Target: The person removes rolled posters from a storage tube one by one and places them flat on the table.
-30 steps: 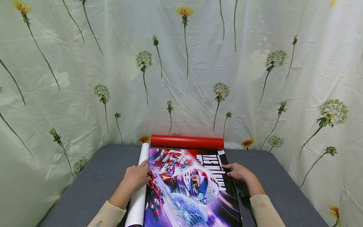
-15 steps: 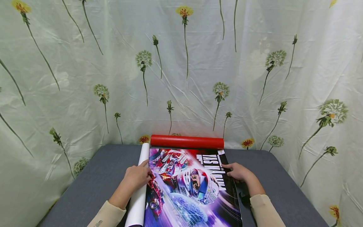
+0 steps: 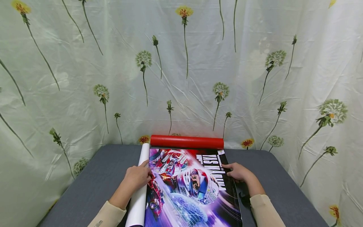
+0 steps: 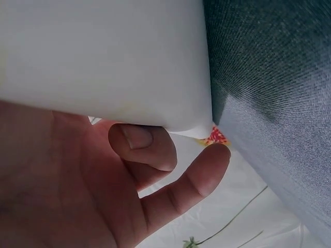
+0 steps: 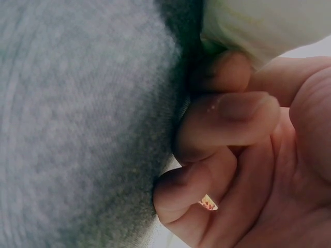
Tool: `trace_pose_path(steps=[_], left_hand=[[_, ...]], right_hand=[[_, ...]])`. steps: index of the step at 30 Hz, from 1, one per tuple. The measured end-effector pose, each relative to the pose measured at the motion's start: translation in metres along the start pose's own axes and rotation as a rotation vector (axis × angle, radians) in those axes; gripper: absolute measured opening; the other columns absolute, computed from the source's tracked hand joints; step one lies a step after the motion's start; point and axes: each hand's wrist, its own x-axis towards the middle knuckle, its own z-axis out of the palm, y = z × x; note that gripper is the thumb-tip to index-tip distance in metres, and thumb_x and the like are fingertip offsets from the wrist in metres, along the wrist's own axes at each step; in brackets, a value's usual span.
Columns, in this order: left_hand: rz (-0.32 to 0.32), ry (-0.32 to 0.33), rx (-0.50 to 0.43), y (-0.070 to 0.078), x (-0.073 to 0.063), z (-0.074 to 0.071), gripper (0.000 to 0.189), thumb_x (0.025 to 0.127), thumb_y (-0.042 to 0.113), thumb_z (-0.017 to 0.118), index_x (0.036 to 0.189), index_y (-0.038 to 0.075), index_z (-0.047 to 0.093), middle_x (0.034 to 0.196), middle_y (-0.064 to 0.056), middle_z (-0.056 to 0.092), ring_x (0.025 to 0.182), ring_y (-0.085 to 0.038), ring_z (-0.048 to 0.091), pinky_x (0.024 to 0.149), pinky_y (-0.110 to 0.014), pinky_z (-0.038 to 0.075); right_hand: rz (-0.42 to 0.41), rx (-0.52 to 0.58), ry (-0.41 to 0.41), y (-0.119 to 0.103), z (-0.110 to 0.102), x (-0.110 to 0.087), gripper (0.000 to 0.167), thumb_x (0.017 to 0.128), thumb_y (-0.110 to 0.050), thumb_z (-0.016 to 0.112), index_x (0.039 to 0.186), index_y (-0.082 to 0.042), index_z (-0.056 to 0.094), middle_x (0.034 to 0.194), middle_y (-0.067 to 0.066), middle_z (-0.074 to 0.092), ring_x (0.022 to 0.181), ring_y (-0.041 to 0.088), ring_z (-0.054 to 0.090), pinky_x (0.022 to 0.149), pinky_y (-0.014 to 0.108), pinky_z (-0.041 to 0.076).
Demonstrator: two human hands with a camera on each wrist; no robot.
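A glossy racing poster (image 3: 195,186) lies partly unrolled, printed with cars, a helmeted driver and large white lettering. Its left side remains a white roll (image 3: 138,201). My left hand (image 3: 136,177) reaches over this roll, index finger stretched along it and the other fingers bent at its inner side. The left wrist view has the bent fingers (image 4: 150,144) right at the roll's edge. At the poster's right edge, my right hand (image 3: 241,173) pinches the sheet, thumb on the printed face. Curled fingers (image 5: 227,119) show beneath the white underside in the right wrist view.
A red tube (image 3: 187,142) lies crosswise at the back of the grey cloth-covered table (image 3: 96,179). Behind it hangs a pale curtain (image 3: 193,66) with dandelion prints. A black object (image 3: 244,195) is partly hidden beside the right forearm.
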Motion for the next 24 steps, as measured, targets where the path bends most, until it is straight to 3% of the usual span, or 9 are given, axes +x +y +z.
trace_pose_path(steps=[8,17,24], left_hand=[[0.002,-0.007,0.003,0.0009,0.0002,-0.0005,0.008,0.095,0.027,0.075,0.098,0.02,0.079,0.16,-0.012,0.055,0.064,-0.024,0.05,0.057,-0.038,0.048],[0.002,0.016,0.001,0.0006,0.0016,0.0025,0.006,0.094,0.026,0.075,0.091,0.021,0.076,0.158,-0.011,0.057,0.064,-0.025,0.051,0.058,-0.041,0.049],[-0.005,0.02,-0.003,0.0012,0.0023,0.0031,0.005,0.094,0.026,0.075,0.093,0.021,0.076,0.158,-0.012,0.057,0.065,-0.025,0.053,0.059,-0.042,0.051]], right_hand=[[-0.017,-0.006,0.007,0.0015,-0.0001,0.0004,0.052,0.099,-0.004,0.063,0.15,-0.014,0.06,0.098,0.016,0.066,0.046,0.014,0.043,0.049,0.027,0.042],[-0.019,-0.004,0.005,0.0015,-0.0001,0.0007,0.052,0.1,-0.004,0.062,0.151,-0.015,0.06,0.088,0.013,0.062,0.046,0.014,0.042,0.048,0.026,0.04],[-0.021,-0.017,0.009,0.0012,0.0,-0.001,0.052,0.1,-0.005,0.063,0.151,-0.015,0.06,0.095,0.016,0.065,0.046,0.014,0.042,0.049,0.027,0.041]])
